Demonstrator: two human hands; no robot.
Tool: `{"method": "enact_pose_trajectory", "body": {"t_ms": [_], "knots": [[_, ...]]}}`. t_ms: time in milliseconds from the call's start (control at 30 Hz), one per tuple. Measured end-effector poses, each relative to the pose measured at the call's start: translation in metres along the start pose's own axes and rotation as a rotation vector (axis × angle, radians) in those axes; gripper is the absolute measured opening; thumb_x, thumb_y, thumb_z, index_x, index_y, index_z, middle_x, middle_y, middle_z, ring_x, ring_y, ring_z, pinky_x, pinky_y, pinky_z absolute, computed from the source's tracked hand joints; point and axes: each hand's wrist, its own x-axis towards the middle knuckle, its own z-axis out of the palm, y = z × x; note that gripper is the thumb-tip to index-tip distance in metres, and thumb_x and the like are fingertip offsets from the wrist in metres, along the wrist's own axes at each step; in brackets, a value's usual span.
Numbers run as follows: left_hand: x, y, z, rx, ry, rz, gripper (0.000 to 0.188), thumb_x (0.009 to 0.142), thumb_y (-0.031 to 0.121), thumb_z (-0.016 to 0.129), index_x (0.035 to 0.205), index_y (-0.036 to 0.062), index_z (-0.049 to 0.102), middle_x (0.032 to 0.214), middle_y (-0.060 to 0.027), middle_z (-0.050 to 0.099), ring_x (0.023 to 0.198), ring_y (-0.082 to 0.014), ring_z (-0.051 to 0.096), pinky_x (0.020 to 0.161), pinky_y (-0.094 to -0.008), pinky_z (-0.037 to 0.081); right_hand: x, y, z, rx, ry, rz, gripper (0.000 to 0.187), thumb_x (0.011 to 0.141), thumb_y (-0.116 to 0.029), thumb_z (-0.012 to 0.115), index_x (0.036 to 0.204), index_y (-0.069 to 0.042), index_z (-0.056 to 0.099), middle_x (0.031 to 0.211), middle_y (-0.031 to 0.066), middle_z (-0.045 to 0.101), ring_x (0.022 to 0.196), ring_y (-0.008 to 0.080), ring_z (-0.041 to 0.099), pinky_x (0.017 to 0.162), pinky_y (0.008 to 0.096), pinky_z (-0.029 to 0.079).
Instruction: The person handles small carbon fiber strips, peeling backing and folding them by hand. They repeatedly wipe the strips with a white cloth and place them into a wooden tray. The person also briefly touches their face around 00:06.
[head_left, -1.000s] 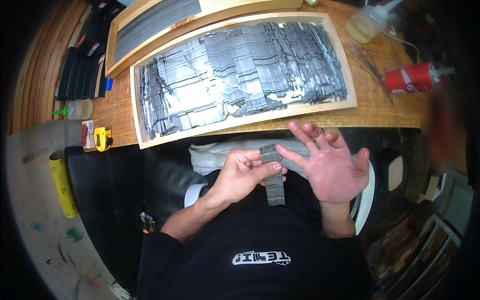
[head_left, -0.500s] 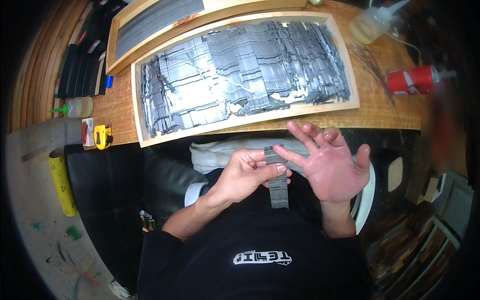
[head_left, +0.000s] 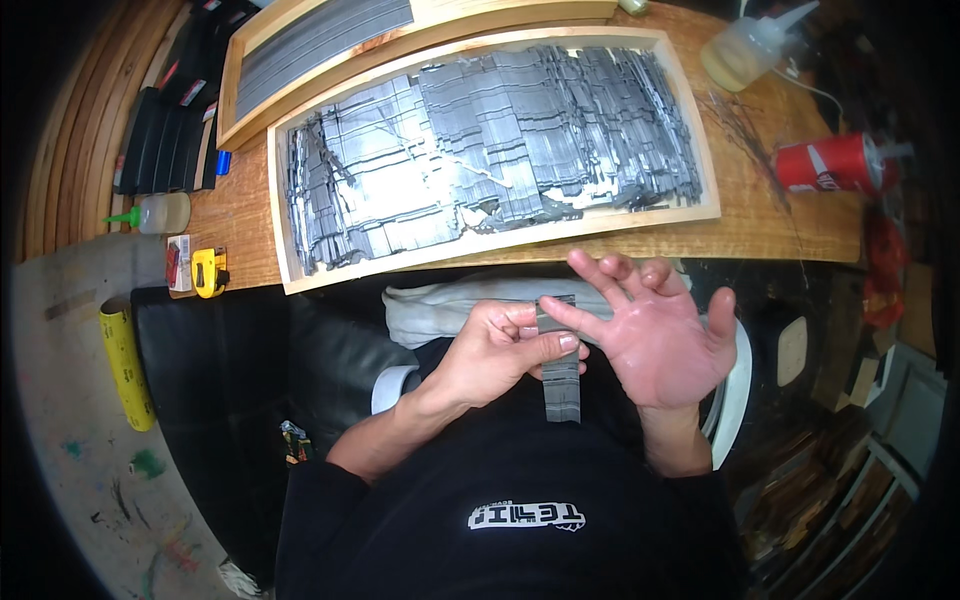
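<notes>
Grey strip, banded crosswise, sits in my left hand, on my side of the wooden tray. Its long axis runs almost straight between my body and the tray: the far end points at the tray's front rim, leaning a touch left, and the near end points back at my black shirt; I can't tell whether it touches there. My left hand pinches the strip from its left side, thumb across the upper face, fingers behind. My right hand is unclenched, palm up and fingers spread, its index fingertip at the strip's far end; how firmly it presses, I can't tell.

The strip is out past the front edge of the bench. The tray's near left corner comes right to that edge, while toward the tray's right the margin of wood widens. Right of the tray, bench wood shows as far as a red can. Left of the tray's near corner sits a yellow tape measure.
</notes>
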Motion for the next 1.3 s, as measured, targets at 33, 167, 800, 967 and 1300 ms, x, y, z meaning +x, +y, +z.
{"method": "enact_pose_trajectory", "body": {"t_ms": [33,167,800,967,1300], "knots": [[-0.001,0.0,-0.001,-0.012,0.0,-0.004,0.014,0.1,0.01,0.073,0.112,0.0032,0.077,0.099,-0.0084,0.081,0.086,-0.0129,0.077,0.061,-0.0194,0.053,0.0,-0.001,0.003,-0.015,-0.004,-0.018,0.065,0.106,-0.058,0.049,0.13,0.002,0.058,0.148,0.0249,0.048,0.157,0.047,0.019,0.119,0.0801,0.011],[-0.001,0.001,-0.001,0.025,-0.017,0.003,0.014,0.1,0.009,0.073,0.111,0.0024,0.077,0.099,-0.0088,0.08,0.088,-0.0139,0.077,0.065,-0.0224,0.056,-0.001,0.001,0.01,-0.031,0.06,-0.013,0.059,0.105,-0.052,0.052,0.128,0.002,0.059,0.141,0.0241,0.053,0.153,0.0444,0.027,0.121,0.0751,0.015],[0.041,0.078,0.017,0.7,0.026,0.969,0.028,0.084,-0.008,0.075,0.111,0.0,0.078,0.088,-0.0158,0.077,0.077,-0.0268,0.076,0.066,-0.0335,0.06,0.064,-0.049,0.062,-1.603,-0.114,-0.352,0.028,0.074,0.005,0.088,0.1,-0.002,0.081,0.087,0.0038,0.061,0.078,0.0121,0.06,0.066,0.0239,0.047],[0.038,0.076,0.02,0.853,0.112,0.877,0.026,0.087,-0.002,0.076,0.113,0.002,0.078,0.09,-0.0167,0.078,0.076,-0.0267,0.077,0.067,-0.0327,0.06,0.058,-0.043,0.065,-1.697,-0.058,-0.479,0.015,0.084,-0.003,0.085,0.099,-0.004,0.081,0.089,0.0052,0.064,0.078,0.0137,0.063,0.067,0.0255,0.051],[0.053,-0.007,0.002,0.099,-0.181,-0.237,0.022,0.093,0.004,0.078,0.114,-0.0004,0.074,0.106,-0.0136,0.08,0.092,-0.0207,0.078,0.075,-0.0301,0.063,-0.046,-0.072,-0.012,-2.014,0.74,0.382,0.058,0.104,-0.045,0.062,0.13,0.006,0.062,0.105,0.0233,0.072,0.092,0.0327,0.071,0.084,0.0369,0.056]]}}
